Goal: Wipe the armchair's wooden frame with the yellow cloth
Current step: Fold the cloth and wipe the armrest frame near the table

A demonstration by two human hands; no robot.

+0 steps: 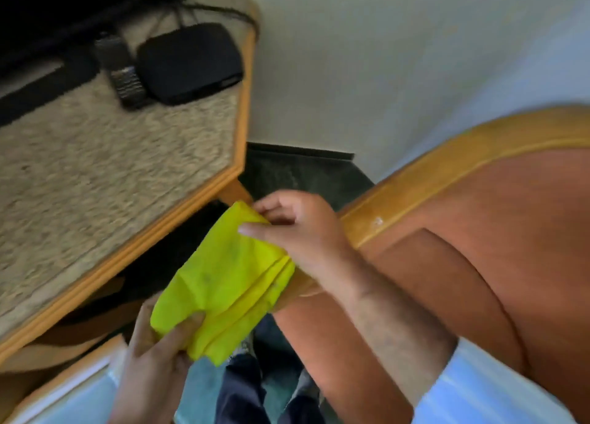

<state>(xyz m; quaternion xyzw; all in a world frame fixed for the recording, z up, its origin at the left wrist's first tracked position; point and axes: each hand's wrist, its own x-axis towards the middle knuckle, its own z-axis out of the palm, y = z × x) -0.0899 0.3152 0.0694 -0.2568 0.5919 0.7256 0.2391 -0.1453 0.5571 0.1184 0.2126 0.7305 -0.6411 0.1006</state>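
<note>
A folded yellow cloth (223, 280) is held in the air between both hands, just left of the armchair. My left hand (156, 347) pinches its lower corner with thumb on top. My right hand (297, 228) grips its upper edge with fingers curled. The armchair's wooden frame (447, 171) is a curved light-brown rail running from the right hand up to the right edge, above orange-brown upholstery (479, 280). The cloth's right edge is close to the rail's lower end; whether they touch is unclear.
A wood-edged table with a speckled beige top (111, 155) stands on the left, carrying a black box (188, 62) and a remote (123, 72). Dark floor (297, 174) shows between table and chair. A pale wall is behind.
</note>
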